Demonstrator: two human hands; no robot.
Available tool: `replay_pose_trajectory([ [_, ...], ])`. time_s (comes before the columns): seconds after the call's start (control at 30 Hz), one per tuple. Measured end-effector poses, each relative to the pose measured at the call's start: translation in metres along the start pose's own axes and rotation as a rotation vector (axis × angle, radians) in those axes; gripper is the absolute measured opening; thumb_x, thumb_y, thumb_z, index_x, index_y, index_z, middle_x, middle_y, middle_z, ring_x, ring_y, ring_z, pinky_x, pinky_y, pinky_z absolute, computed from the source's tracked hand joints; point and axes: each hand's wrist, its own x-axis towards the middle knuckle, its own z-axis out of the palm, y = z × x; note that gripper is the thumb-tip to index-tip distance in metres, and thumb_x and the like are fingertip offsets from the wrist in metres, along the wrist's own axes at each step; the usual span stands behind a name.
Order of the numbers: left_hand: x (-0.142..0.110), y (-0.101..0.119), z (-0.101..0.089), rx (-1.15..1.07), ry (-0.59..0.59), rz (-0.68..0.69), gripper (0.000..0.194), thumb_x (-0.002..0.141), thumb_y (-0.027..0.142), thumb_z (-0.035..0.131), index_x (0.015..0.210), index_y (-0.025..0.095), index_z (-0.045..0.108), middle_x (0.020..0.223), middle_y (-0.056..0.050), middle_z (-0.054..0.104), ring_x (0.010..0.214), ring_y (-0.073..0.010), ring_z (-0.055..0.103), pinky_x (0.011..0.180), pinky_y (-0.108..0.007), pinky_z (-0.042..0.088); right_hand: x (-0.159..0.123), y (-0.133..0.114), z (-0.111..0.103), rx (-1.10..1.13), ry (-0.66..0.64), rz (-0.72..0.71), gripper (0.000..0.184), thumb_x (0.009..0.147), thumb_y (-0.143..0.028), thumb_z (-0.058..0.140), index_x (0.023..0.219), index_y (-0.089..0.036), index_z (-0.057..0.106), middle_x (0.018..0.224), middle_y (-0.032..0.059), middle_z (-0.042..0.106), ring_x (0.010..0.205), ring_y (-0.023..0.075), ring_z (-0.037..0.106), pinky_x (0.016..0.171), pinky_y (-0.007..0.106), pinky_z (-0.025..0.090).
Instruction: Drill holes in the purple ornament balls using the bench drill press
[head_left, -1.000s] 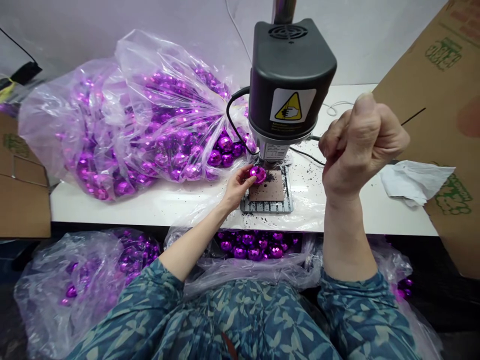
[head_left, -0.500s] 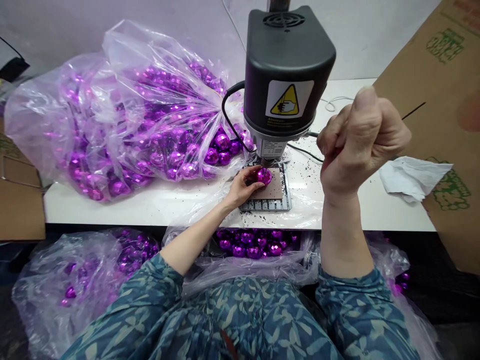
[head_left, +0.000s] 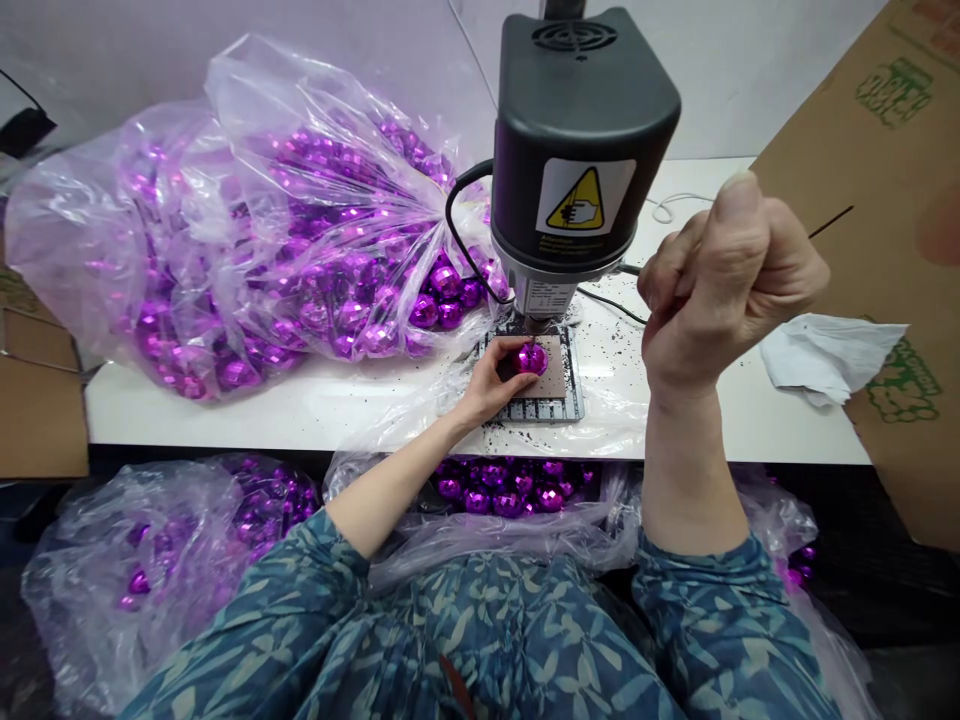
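Note:
Beneath the chuck of a black drill press [head_left: 589,110], my left hand [head_left: 495,380] pinches a shiny purple faceted ball [head_left: 533,359] between thumb and fingers. The ball is over a brown board [head_left: 553,382] on the slotted metal base [head_left: 576,400]. The bit and the exact contact with the ball are too small to make out. My right hand [head_left: 724,280] is raised in a closed fist to the right of the motor housing. Whatever it grips is hidden inside the fingers.
A big clear bag [head_left: 247,230] of purple balls lies on the white table [head_left: 225,415] at left. More balls [head_left: 495,490] fill a bag below the front edge. A cardboard box [head_left: 847,180] and white paper [head_left: 825,355] are at right. Dark chips surround the base.
My left hand has moved the ball to the right and slightly down over the board, under the chuck. My right fist stays nearly in place. The view has shifted slightly.

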Motion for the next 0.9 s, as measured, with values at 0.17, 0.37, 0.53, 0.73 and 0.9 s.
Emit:
replay_pose_trajectory([
  [0.17,0.002,0.0,0.002,0.024,0.014,0.005,0.044,0.07,0.014,0.09,0.106,0.021,0.067,0.117,-0.008,0.068,0.116,-0.0259,0.065,0.113,-0.044,0.045,-0.007,0.001,0.0,0.055,0.034,-0.016,0.055,0.091,-0.051,0.059,0.053,-0.022,0.031,0.04,-0.0057,0.032,0.035,0.0063,0.029,0.042,0.032,0.022],
  [0.37,0.002,0.005,0.002,0.032,0.016,-0.049,0.044,0.069,0.013,0.09,0.106,0.021,0.067,0.116,-0.009,0.069,0.116,-0.0269,0.064,0.112,-0.045,0.046,-0.014,0.004,-0.002,0.089,0.042,-0.064,0.057,0.093,-0.045,0.059,0.053,-0.021,0.026,0.04,-0.0055,0.028,0.035,0.0051,0.027,0.039,0.031,0.02],
  [0.53,0.003,0.002,0.001,0.031,0.014,-0.048,0.045,0.069,0.015,0.09,0.107,0.021,0.066,0.118,-0.009,0.068,0.119,-0.0275,0.064,0.113,-0.046,0.046,-0.019,0.012,-0.004,0.038,0.047,-0.082,0.06,0.094,-0.048,0.055,0.058,-0.02,0.016,0.041,-0.0056,0.021,0.035,0.0034,0.028,0.038,0.025,0.021],
  [0.73,0.003,-0.006,-0.002,0.09,-0.017,0.041,0.043,0.073,0.022,0.089,0.109,0.022,0.065,0.119,-0.009,0.069,0.116,-0.0259,0.065,0.113,-0.046,0.047,-0.026,0.026,-0.004,0.039,0.14,-0.17,0.06,0.092,-0.047,0.057,0.062,-0.018,0.013,0.042,-0.0072,0.011,0.034,0.0016,0.022,0.036,0.021,0.022],
  [0.9,0.002,-0.006,-0.001,0.083,-0.008,0.041,0.043,0.074,0.024,0.089,0.109,0.023,0.065,0.12,-0.009,0.069,0.117,-0.0257,0.065,0.113,-0.046,0.047,-0.032,0.034,-0.007,0.13,0.133,-0.267,0.059,0.09,-0.033,0.059,0.061,-0.017,0.01,0.042,-0.0071,0.012,0.033,0.0002,0.021,0.037,0.021,0.021],
])
